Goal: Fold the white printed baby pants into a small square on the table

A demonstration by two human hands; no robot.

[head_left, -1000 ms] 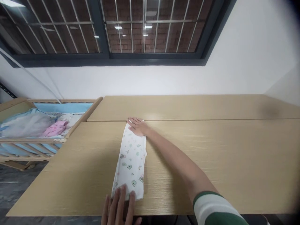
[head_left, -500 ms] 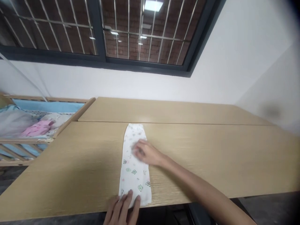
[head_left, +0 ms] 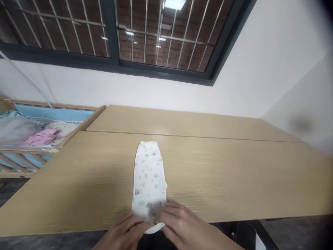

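A pair of white baby pants, printed with small green and grey figures, lies folded lengthwise on the wooden table. Its narrow end points away from me, and its wide end reaches the table's front edge. My left hand is closed on the near left corner with bent fingers. At the near right corner my right hand grips the cloth, its fingertips somewhat blurred. Between the two hands the near hem curls up slightly at the edge. Part of that end is hidden under my fingers.
On the left stands a wooden crib with blue padding, holding a pink cloth and pale bedding. Behind the table are a white wall and a dark-framed window with metal bars.
My right hand has come back from the middle of the pants to their near right corner. My left hand has gone from lying flat to gripping. The pants sit slightly closer to me.
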